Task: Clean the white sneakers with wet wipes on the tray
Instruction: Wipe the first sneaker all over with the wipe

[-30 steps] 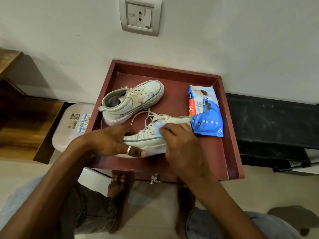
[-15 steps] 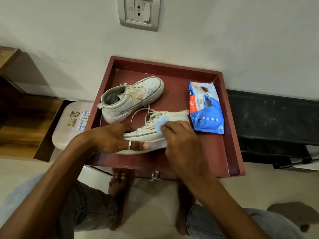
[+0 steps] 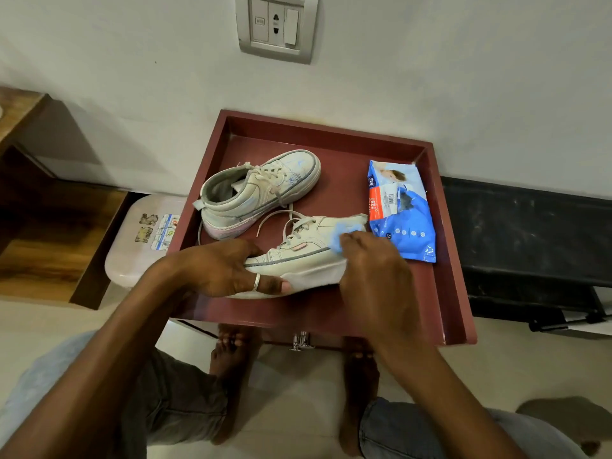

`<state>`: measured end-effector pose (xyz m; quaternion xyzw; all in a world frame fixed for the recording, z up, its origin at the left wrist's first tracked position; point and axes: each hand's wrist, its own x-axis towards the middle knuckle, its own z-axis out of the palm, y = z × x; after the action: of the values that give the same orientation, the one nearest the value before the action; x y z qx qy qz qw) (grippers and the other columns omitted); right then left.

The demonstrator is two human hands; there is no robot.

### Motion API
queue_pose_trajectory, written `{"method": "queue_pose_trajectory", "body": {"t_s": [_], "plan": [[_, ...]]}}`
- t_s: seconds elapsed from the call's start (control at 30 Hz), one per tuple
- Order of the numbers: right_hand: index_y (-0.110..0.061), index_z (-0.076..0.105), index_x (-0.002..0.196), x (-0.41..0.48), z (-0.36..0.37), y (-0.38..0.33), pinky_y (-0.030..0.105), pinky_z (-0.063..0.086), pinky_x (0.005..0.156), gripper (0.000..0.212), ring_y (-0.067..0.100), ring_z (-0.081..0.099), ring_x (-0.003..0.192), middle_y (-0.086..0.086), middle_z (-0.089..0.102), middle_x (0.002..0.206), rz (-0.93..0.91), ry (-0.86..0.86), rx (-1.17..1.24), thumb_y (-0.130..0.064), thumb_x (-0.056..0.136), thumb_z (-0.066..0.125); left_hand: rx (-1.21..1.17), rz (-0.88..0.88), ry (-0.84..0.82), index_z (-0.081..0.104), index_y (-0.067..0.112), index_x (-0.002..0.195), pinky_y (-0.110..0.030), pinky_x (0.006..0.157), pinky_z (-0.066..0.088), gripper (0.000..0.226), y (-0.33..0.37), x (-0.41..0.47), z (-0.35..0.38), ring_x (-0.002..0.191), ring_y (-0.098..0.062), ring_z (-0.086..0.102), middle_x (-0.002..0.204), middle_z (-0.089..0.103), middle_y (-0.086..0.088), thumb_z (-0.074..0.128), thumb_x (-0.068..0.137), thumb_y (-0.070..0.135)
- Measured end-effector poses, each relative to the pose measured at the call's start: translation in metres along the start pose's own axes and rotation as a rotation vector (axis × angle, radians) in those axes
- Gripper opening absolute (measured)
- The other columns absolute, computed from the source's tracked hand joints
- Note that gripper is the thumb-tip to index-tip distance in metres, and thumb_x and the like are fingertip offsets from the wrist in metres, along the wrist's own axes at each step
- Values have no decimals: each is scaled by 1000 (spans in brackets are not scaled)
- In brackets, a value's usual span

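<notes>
Two white sneakers lie on a dark red tray point(image 3: 331, 134). The far sneaker point(image 3: 261, 190) rests on its sole, toe pointing right. The near sneaker point(image 3: 308, 246) lies tilted on its side with loose laces. My left hand point(image 3: 228, 270) grips its toe end, thumb with a ring pressed on the sole edge. My right hand point(image 3: 371, 279) presses a light blue wet wipe point(image 3: 341, 235) against the sneaker's heel side. A blue pack of wet wipes point(image 3: 400, 213) lies at the tray's right, close to my right hand.
The tray sits against a white wall with a switch plate point(image 3: 276, 26). A pale stool point(image 3: 139, 240) with stickers stands left of it, a wooden shelf point(image 3: 49, 233) farther left, a black bench point(image 3: 530, 233) on the right. My bare feet point(image 3: 231, 346) rest below the tray.
My right hand with the wipe has slid to the right along the near sneaker, toward its heel. My left hand keeps its hold on the toe end.
</notes>
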<state>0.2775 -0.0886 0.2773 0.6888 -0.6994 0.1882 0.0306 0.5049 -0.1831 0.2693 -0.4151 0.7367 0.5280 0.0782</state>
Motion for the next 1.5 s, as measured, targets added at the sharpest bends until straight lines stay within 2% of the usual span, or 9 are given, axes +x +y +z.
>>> {"method": "queue_pose_trajectory", "body": {"t_s": [0.2, 0.43, 0.63, 0.8, 0.97, 1.2, 1.3, 1.43, 1.5], "plan": [[-3, 74, 99, 26, 4, 39, 28, 45, 70, 15, 33, 67, 91, 16, 73, 94, 359, -121, 172, -7, 93, 61, 2, 2, 5, 67, 32, 117, -41, 92, 58, 88, 5, -3, 1, 100, -11, 69, 110, 73, 12, 66, 51, 91], [-3, 72, 94, 3, -1, -5, 37, 54, 59, 27, 33, 64, 70, 14, 69, 82, 68, 77, 56, 3, 81, 49, 78, 29, 43, 68, 26, 115, -49, 88, 56, 91, 6, -5, 1, 100, -20, 69, 111, 74, 2, 60, 57, 95], [-1, 70, 103, 24, -2, 37, 39, 53, 84, 15, 33, 66, 98, 17, 72, 106, 295, -137, 82, -9, 94, 62, 64, 56, 94, 64, 35, 123, -33, 87, 59, 81, 6, -4, -1, 95, -1, 69, 108, 73, 19, 68, 58, 84], [-4, 69, 89, 14, -10, 19, 33, 54, 73, 6, 29, 68, 91, 14, 72, 94, 284, -18, 145, -5, 91, 64, 133, 60, 138, 63, 33, 126, -31, 89, 58, 82, 9, -2, 2, 98, -2, 66, 113, 70, 17, 65, 60, 81], [-1, 72, 92, 4, -7, 3, 33, 56, 58, 28, 32, 69, 68, 14, 72, 79, 130, 48, 44, 11, 68, 75, 202, 43, 182, 67, 30, 112, -35, 79, 59, 77, 7, 3, 4, 85, -6, 68, 99, 72, 12, 56, 60, 85], [-4, 71, 102, 19, -7, 30, 34, 53, 78, 13, 29, 67, 97, 13, 73, 103, 297, -71, 162, -6, 92, 63, 185, 8, 238, 68, 30, 87, -39, 73, 59, 77, 15, 2, 6, 73, -9, 67, 81, 73, 6, 58, 52, 97], [-5, 72, 94, 17, -10, 27, 29, 51, 72, 11, 29, 68, 90, 11, 74, 96, 288, -55, 160, 0, 88, 64, 184, 15, 239, 68, 34, 88, -32, 71, 59, 63, 18, -1, 6, 71, -1, 66, 80, 73, 12, 62, 57, 89], [-2, 72, 88, 3, -9, 2, 33, 56, 58, 24, 31, 69, 67, 14, 72, 79, 112, 44, 46, 10, 68, 76, 171, 12, 245, 69, 33, 93, -34, 72, 60, 74, 13, 2, 6, 73, -2, 67, 83, 74, 12, 61, 53, 94], [-2, 73, 91, 6, -7, 7, 36, 58, 62, 21, 31, 70, 71, 14, 73, 83, 109, 38, 80, 9, 73, 73, 159, 12, 244, 70, 32, 95, -35, 73, 60, 76, 12, 3, 5, 74, -2, 68, 85, 74, 12, 62, 52, 95]]}}
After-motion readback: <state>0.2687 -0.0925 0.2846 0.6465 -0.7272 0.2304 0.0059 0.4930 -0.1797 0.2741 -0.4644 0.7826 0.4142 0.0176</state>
